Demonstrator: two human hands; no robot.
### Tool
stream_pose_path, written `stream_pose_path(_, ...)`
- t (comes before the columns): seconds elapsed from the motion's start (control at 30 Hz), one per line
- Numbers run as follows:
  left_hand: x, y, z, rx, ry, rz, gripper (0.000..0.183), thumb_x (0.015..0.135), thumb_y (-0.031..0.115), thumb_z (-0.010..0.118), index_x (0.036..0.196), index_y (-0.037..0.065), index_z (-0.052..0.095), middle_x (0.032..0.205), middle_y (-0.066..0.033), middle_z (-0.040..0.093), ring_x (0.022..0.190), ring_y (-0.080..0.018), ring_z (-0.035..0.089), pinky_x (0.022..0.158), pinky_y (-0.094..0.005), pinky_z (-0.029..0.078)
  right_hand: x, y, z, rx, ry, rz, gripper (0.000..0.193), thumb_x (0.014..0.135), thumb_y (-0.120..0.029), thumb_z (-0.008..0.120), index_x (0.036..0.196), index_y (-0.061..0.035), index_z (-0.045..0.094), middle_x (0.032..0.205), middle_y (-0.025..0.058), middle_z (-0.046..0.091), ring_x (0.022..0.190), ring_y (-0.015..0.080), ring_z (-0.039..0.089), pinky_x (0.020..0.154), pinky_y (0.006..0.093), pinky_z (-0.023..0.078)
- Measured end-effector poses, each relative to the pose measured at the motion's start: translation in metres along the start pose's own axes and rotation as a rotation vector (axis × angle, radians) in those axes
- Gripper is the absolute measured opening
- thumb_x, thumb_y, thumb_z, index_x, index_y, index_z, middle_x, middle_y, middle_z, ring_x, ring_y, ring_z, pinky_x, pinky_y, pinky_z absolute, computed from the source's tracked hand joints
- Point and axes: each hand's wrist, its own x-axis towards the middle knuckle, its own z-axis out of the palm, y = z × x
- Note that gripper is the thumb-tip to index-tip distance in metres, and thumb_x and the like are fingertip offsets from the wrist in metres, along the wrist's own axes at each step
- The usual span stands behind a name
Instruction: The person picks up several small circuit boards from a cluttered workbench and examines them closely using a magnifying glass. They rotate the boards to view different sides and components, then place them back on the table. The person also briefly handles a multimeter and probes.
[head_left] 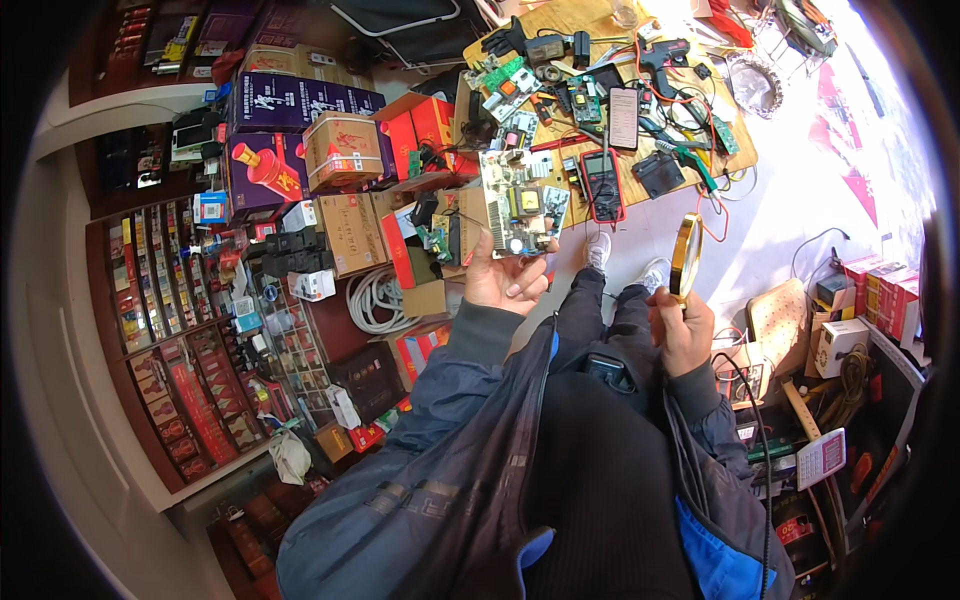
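Note:
My left hand (502, 277) grips the lower edge of a circuit board (508, 205) and holds it upright. A yellow-wrapped transformer and a finned metal heat sink show on the board. In my right hand (684, 325) is a magnifying glass (686, 252) with a gold rim, its lens raised and seen almost edge-on. The two are apart, with the lens to the right of the board. Beyond them, on a wooden table (735, 155), lie a red multimeter (602, 184) and a phone (623, 119) with a lit screen.
More circuit boards (505, 85), a drill-like tool (662, 62) and green-handled pliers (697, 165) crowd the table. Stacked cardboard boxes (345, 150) and a coil of grey cable (375, 303) stand at left. Boxes (842, 345) and a cable coil (850, 385) sit at right.

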Motion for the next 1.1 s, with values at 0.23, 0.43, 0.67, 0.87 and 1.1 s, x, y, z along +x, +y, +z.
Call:
stream_pose_path(0.23,-0.002,0.018,-0.001,-0.070,-0.018,0.018,0.095,0.085,0.068,0.063,0.139,-0.009,0.046,0.114,-0.0224,0.066,0.043,-0.0081,0.031,0.042,-0.0235,0.024,0.003,-0.005,0.018,-0.017,0.023,0.026,0.023,0.099,-0.019,0.055,0.090,0.0006,0.064,0.056,-0.0015,0.051,0.045,0.0050,0.043,0.043,0.0229,0.031)
stream_pose_path(0.43,-0.002,0.030,-0.003,-0.106,-0.004,0.025,0.094,0.084,0.068,0.064,0.136,-0.009,0.049,0.113,-0.0217,0.066,0.043,-0.0084,0.031,0.041,-0.0232,0.024,0.004,-0.004,0.028,-0.009,0.039,0.011,0.026,0.100,-0.026,0.059,0.093,-0.0010,0.065,0.057,-0.0028,0.050,0.046,0.0041,0.041,0.043,0.0223,0.029)
stream_pose_path(0.67,-0.002,0.041,-0.004,-0.111,-0.013,0.013,0.096,0.083,0.070,0.064,0.135,-0.009,0.048,0.112,-0.0201,0.065,0.043,-0.0093,0.031,0.043,-0.0253,0.024,0.004,-0.002,0.040,-0.011,0.061,-0.014,0.031,0.101,-0.028,0.060,0.091,0.0005,0.063,0.056,-0.0024,0.049,0.046,0.0043,0.040,0.044,0.0220,0.028)
stream_pose_path(0.87,-0.004,0.047,-0.005,-0.111,0.036,-0.009,0.099,0.081,0.076,0.060,0.133,-0.007,0.051,0.102,-0.0161,0.064,0.041,-0.0093,0.028,0.042,-0.0257,0.023,0.004,-0.001,0.047,-0.014,0.060,-0.001,0.028,0.101,-0.027,0.061,0.092,-0.0009,0.065,0.058,-0.0033,0.050,0.048,0.0038,0.041,0.045,0.0216,0.029)
stream_pose_path(1.1,-0.006,0.052,-0.009,-0.114,0.005,-0.006,0.100,0.079,0.080,0.057,0.130,-0.007,0.053,0.096,-0.0133,0.063,0.040,-0.0101,0.026,0.042,-0.0257,0.022,0.005,0.002,0.050,-0.025,0.050,0.002,0.026,0.101,-0.026,0.062,0.093,-0.0023,0.067,0.061,-0.0041,0.051,0.050,0.0031,0.043,0.046,0.0209,0.031)
